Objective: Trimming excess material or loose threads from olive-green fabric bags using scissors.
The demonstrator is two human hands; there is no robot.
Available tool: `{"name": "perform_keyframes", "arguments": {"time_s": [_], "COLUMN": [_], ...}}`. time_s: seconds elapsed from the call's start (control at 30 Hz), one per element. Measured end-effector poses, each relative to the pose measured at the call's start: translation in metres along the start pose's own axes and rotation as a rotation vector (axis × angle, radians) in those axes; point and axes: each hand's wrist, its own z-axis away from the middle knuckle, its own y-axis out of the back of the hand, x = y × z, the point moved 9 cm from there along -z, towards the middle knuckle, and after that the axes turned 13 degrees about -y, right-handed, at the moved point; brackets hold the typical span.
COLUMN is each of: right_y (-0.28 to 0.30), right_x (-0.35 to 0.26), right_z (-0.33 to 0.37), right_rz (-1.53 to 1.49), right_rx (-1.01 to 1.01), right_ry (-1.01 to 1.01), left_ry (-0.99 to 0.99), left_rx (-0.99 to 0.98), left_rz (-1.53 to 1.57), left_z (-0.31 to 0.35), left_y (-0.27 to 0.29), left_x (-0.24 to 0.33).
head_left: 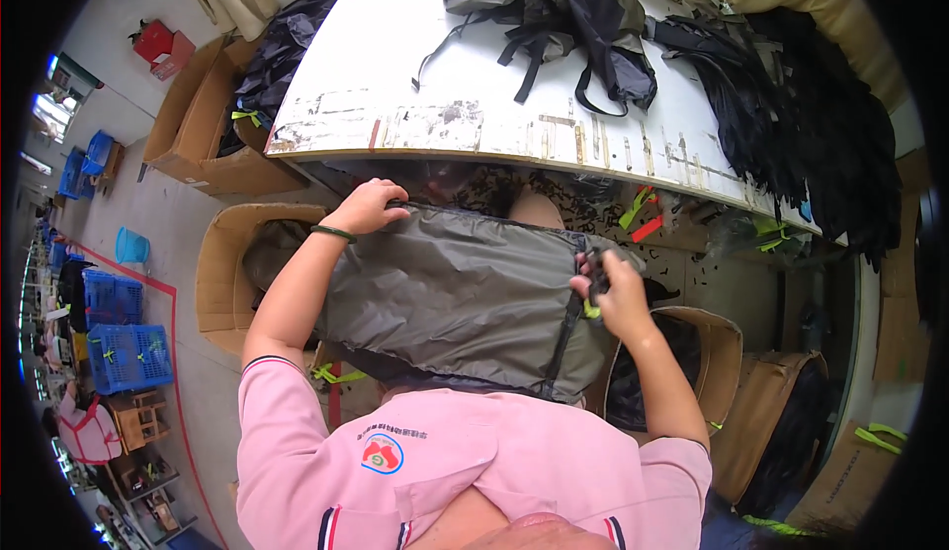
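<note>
We saw the white counter spanning the top of the frame, and below it, across the centre, the grey-green fabric bag over our lap. Grey and black bags lay on the counter at upper centre; an open cardboard box stood at centre left. Our left hand gripped the bag's upper left edge. Our right hand, near its right end, held a small dark object, too blurred to identify.
</note>
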Motion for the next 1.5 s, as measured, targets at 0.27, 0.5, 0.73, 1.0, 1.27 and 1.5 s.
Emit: {"name": "perform_keyframes", "arguments": {"time_s": [0.27,0.5,0.73,1.0,1.27,1.5], "right_y": [-0.065,-0.033,-0.079,-0.127,-0.14,-0.143], "right_x": [0.045,0.009,-0.101,-0.118,-0.126,-0.116], "right_z": [0.038,-0.006,-0.067,-0.082,-0.081,-0.081], "right_rz": [0.101,0.241,0.398,0.426,0.338,0.372], "right_rx": [-0.153,-0.187,-0.186,-0.375,-0.451,-0.462], "right_ry": [0.116,0.04,0.405,0.471,0.476,0.444], "left_ry": [0.081,0.121,0.102,0.035,0.011,0.004], "left_rx": [-0.015,-0.042,0.043,0.143,0.16,0.163], "left_rz": [0.289,0.702,0.878,0.798,0.786,0.759], "left_z": [0.01,0.026,0.056,0.079,0.081,0.077], "left_y": [-0.018,-0.014,0.008,0.02,0.023,0.022], "left_x": [-0.042,-0.015,0.027,0.038,0.04,0.04]}}
